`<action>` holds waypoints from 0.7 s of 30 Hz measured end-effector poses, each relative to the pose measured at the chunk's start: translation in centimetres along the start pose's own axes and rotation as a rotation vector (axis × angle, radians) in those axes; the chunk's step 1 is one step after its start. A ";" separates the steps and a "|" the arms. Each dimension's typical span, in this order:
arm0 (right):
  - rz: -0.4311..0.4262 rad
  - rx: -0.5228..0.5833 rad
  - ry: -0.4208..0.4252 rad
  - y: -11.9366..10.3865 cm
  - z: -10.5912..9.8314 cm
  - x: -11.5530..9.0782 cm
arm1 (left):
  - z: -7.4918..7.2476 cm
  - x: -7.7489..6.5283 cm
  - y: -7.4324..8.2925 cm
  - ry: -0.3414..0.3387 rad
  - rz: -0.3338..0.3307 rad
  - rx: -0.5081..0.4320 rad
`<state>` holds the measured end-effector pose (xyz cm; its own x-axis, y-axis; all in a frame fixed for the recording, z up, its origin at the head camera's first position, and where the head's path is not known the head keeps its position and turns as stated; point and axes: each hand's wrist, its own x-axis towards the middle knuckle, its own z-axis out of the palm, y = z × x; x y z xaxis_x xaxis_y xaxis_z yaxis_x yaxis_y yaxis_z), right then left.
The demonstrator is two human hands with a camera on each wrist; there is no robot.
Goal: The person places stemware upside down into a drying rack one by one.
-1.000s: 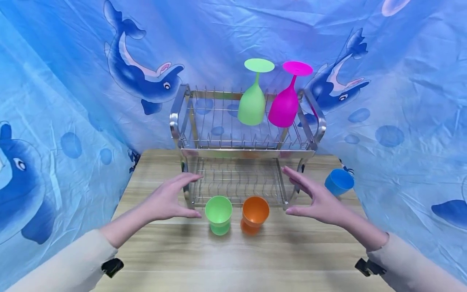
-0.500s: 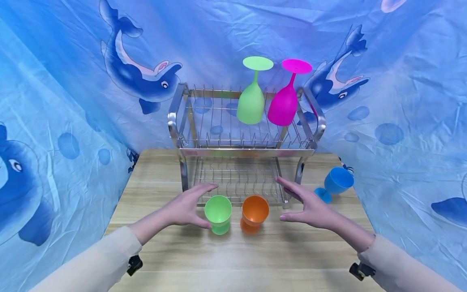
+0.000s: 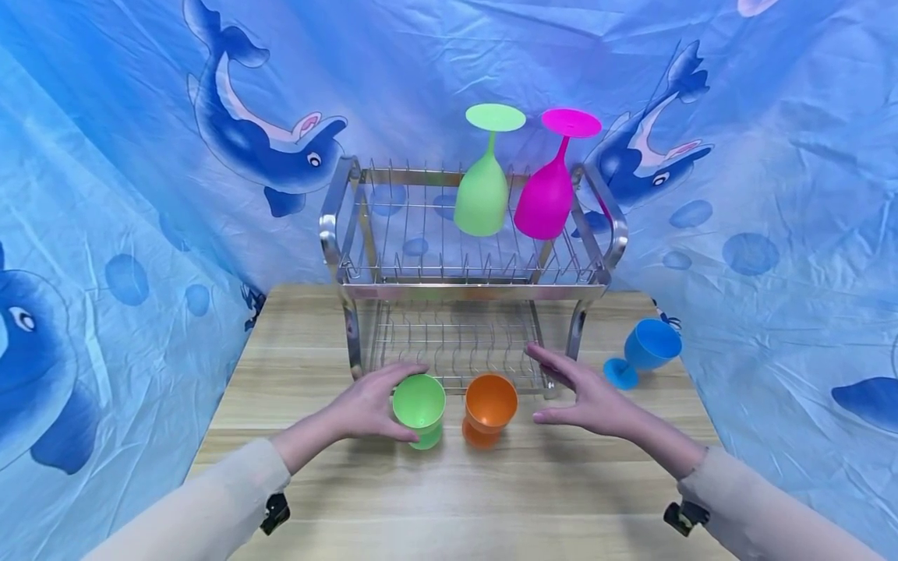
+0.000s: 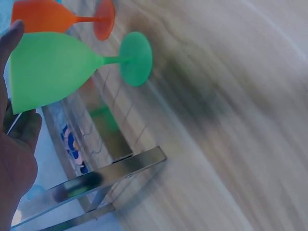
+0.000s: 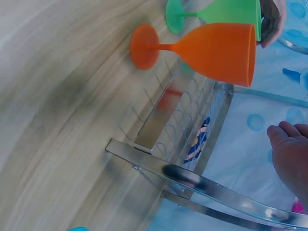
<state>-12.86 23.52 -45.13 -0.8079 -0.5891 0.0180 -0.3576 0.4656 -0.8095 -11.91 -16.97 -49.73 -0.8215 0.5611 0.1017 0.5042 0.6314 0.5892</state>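
Observation:
In the head view a light green plastic goblet (image 3: 419, 405) stands upright on the table. My left hand (image 3: 375, 401) is curled round its bowl, thumb on the near side and fingers behind the rim. The left wrist view shows this green goblet (image 4: 55, 70) with the thumb and fingers at either side of its rim. Just to its right stands an orange goblet (image 3: 491, 403), upright, its bowl (image 5: 219, 53) large in the right wrist view. My right hand (image 3: 585, 393) is to the right of the orange goblet, apart from it, thumb and fingers spread and holding nothing.
Behind the goblets stands a two-tier metal dish rack (image 3: 473, 292). On its upper tier, a light green goblet (image 3: 482, 195) and a magenta goblet (image 3: 546, 199) are upside down. A blue goblet (image 3: 652, 344) is at the table's right side. A dolphin-print curtain (image 3: 421, 62) surrounds the table.
My left hand has moved right from beside the rack to the green goblet and taken hold of its bowl. My right hand has come slightly left, nearer the orange goblet.

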 end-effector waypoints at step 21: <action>-0.032 0.017 -0.022 -0.6 1.0 1.5 | -4.8 -2.0 1.8 0.076 -0.095 -0.188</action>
<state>-13.42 21.70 -45.17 -0.7860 -0.6175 0.0311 -0.3744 0.4352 -0.8188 -10.63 -19.56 -45.06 -0.8843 0.4572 0.0950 0.3710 0.5643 0.7375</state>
